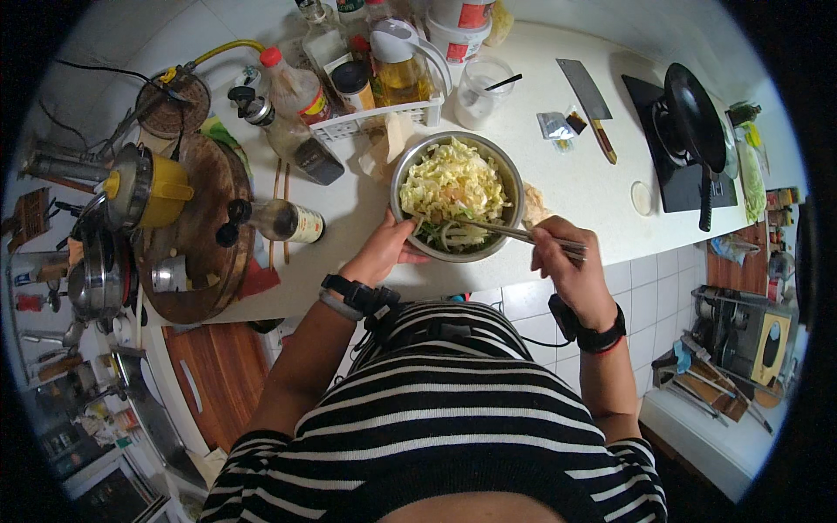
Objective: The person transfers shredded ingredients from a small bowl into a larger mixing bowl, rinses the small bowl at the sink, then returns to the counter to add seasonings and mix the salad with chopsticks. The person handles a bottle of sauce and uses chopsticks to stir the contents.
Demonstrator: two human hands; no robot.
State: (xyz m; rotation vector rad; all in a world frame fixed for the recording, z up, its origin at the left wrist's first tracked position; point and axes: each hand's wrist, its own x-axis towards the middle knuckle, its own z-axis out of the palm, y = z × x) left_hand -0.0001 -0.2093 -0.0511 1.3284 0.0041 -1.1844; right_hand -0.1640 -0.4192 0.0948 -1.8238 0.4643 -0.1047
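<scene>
A stainless steel bowl (516,163) full of shredded napa cabbage (458,183) stands on the white counter, with green shreds low on its near side. My left hand (386,245) grips the bowl's near left rim, thumb up at the edge and fingers beneath. Metal chopsticks (513,231) are held in my right hand (567,261) at the bowl's right, and their tips reach into the cabbage. Crumpled brown paper (386,147) lies at the bowl's far left. A clear tub of white powder (480,98) with a black spoon handle stands behind it.
Left are a dark-capped glass bottle (288,221), wooden chopsticks (286,196) and a round wooden chopping board (216,261). Bottles and an oil jug (402,72) fill a white rack behind. A cleaver (585,91), small packets (556,127) and a wok (696,118) on a black hob are at right.
</scene>
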